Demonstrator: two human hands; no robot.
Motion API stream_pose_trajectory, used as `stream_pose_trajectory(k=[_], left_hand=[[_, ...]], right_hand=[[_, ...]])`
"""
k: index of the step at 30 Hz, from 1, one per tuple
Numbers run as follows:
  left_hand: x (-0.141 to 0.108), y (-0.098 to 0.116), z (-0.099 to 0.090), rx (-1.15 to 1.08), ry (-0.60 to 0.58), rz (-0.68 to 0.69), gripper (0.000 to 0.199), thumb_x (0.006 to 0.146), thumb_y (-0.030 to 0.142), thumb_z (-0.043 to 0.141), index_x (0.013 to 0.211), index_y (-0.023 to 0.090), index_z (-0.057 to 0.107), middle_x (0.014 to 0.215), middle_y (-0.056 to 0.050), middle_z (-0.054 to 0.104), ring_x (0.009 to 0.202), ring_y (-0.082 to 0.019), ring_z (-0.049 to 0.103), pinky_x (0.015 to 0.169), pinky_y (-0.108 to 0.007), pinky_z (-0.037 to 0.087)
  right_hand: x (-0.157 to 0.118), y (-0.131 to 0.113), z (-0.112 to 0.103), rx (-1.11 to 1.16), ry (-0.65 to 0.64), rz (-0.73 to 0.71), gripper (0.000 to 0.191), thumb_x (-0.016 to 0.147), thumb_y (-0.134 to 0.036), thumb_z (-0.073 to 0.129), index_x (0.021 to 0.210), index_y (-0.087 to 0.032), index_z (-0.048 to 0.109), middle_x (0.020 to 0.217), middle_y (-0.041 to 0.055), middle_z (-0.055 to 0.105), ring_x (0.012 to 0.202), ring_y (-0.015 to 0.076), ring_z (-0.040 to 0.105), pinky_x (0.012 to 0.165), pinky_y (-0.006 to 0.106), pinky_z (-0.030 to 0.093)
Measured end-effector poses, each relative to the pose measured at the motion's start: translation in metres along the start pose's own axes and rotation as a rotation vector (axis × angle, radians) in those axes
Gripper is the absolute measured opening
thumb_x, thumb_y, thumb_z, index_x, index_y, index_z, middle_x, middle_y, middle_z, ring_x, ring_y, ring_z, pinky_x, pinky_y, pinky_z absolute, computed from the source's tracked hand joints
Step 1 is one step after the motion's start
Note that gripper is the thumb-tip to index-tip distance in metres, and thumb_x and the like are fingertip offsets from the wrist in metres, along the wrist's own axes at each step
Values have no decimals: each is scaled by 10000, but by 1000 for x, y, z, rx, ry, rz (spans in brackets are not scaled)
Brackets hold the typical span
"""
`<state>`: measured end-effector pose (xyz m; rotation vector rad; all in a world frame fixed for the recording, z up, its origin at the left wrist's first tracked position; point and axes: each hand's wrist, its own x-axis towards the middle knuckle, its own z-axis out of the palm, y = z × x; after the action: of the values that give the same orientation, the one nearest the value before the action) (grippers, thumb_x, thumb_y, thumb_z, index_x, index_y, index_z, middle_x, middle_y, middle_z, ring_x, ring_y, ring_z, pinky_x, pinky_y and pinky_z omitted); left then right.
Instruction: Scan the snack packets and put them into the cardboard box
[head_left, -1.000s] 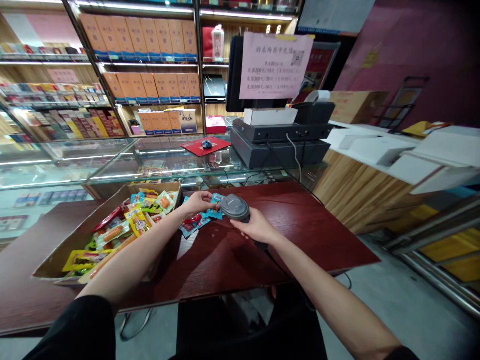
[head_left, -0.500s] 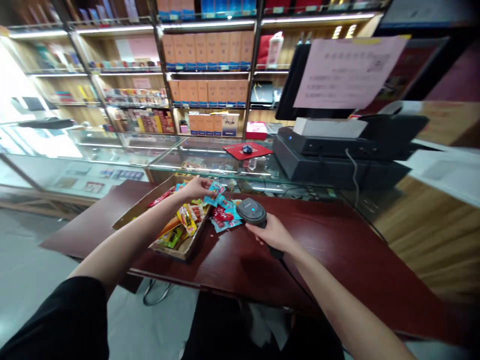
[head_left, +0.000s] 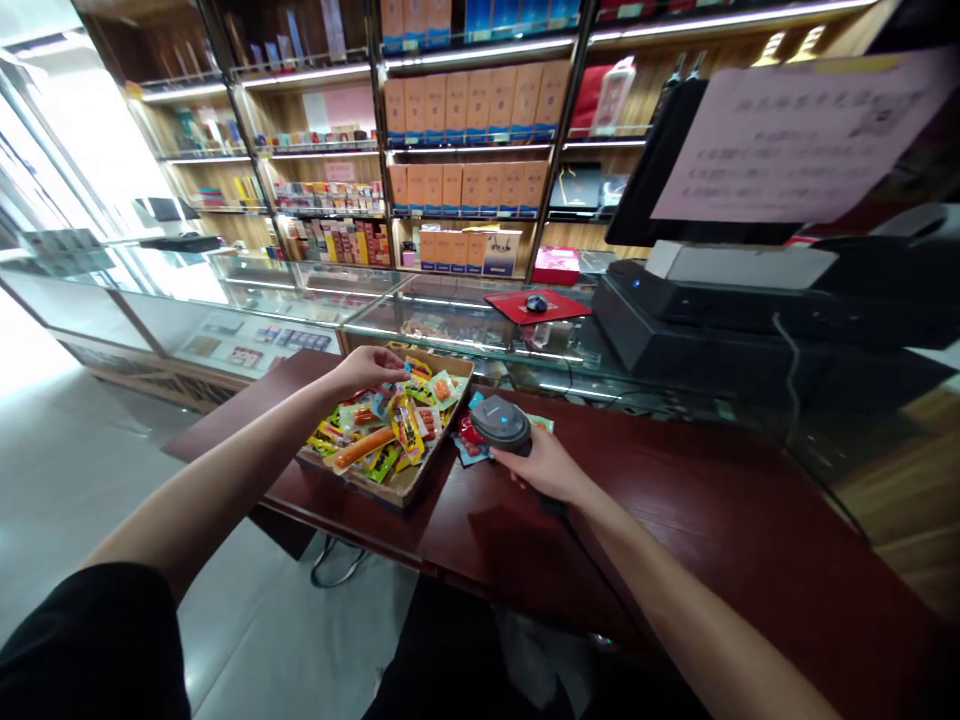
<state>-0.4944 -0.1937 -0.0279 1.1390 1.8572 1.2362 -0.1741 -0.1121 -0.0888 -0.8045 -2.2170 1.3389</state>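
Observation:
My left hand (head_left: 369, 368) is over the far left part of a cardboard box (head_left: 400, 492), its fingers drawn together. A bit of blue shows at the fingertips, too small to make out. Inside the box lie yellow, green and clear snack packets (head_left: 406, 428) and a long orange stick (head_left: 364, 447). Wrapped round the handle of a black barcode scanner (head_left: 500, 424) is my right hand (head_left: 551, 464). Blue and red packets (head_left: 470, 449) lie on the table right of the box, partly hidden by the scanner's head.
The dark red table (head_left: 645, 480) meets a glass counter (head_left: 450, 318) bearing a mouse (head_left: 536, 303) on a red mat (head_left: 564, 308). Black till equipment (head_left: 675, 330) and a screen with a pink paper (head_left: 780, 150) stand at the right. The scanner's cable runs down toward the table's front edge.
The view has turned left. My left hand has moved left from the blue packets beside the box to over the box; the blue packet it held no longer shows clearly. The scanner stays in my right hand.

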Motion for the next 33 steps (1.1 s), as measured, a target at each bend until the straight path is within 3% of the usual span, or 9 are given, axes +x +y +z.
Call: stream_pose_trajectory(k=[4, 10, 15, 16, 19, 21, 25, 29, 33], left_hand=[[17, 9, 41, 39, -107, 54, 512, 471, 421, 875, 835, 130, 661, 761, -29, 667, 664, -143, 630, 538, -249, 544], [46, 25, 121, 114, -321, 150, 442, 545, 415, 832, 839, 140, 649, 710, -17, 650, 598, -140, 608, 516, -259, 525], [70, 20, 188, 586, -402, 351, 259, 683, 307, 720, 896, 161, 698, 802, -60, 695, 751, -200, 657, 692, -274, 524], [73, 17, 199, 707, -405, 416, 284, 686, 244, 700, 960, 169, 703, 894, -77, 706, 841, -217, 661, 761, -277, 515], [78, 8, 224, 1005, -443, 581, 607, 625, 74, 641, 1213, 223, 628, 1227, -109, 628, 1112, -271, 588, 913, -314, 464], [80, -1, 233, 1113, -502, 642, 695, 613, 48, 611, 1280, 241, 584, 1314, -122, 575, 1191, -294, 538, 956, -352, 439], [87, -18, 236, 1073, -577, 625, 623, 651, 88, 588, 1258, 225, 611, 1277, -127, 609, 1126, -280, 591, 938, -326, 444], [91, -20, 228, 887, -501, 528, 504, 649, 142, 630, 1138, 239, 694, 1104, -82, 706, 1030, -256, 634, 911, -283, 446], [86, -8, 224, 662, -412, 477, 291, 722, 315, 648, 961, 187, 754, 937, -79, 738, 891, -239, 654, 823, -273, 469]], right_hand=[[-13, 12, -21, -31, 53, 41, 278, 777, -416, 669, 898, -186, 567, 492, -31, 582, 393, 140, 552, 380, 227, 433], [-42, 25, -52, -36, 193, 123, 277, 776, -394, 668, 901, -167, 573, 491, -29, 586, 383, 125, 548, 372, 203, 421], [-67, 32, -74, -48, 286, 177, 252, 770, -369, 670, 883, -158, 589, 488, -26, 587, 386, 115, 546, 381, 192, 424], [-71, 35, -78, -51, 301, 197, 252, 769, -367, 670, 886, -158, 590, 489, -24, 588, 383, 116, 545, 376, 192, 423], [-80, 47, -86, -61, 335, 240, 269, 779, -380, 662, 914, -156, 597, 500, -16, 597, 392, 125, 561, 375, 195, 431], [-85, 54, -89, -67, 347, 247, 284, 786, -393, 657, 936, -158, 603, 512, -12, 603, 410, 132, 577, 385, 199, 442], [-91, 64, -90, -80, 351, 240, 254, 792, -389, 653, 902, -164, 610, 532, -9, 614, 408, 122, 568, 403, 201, 452], [-91, 70, -85, -101, 346, 240, 257, 792, -389, 657, 898, -159, 614, 535, -7, 612, 417, 122, 578, 414, 195, 450], [-87, 75, -78, -95, 335, 236, 291, 796, -414, 651, 919, -154, 614, 547, 3, 621, 427, 137, 595, 393, 197, 435]])
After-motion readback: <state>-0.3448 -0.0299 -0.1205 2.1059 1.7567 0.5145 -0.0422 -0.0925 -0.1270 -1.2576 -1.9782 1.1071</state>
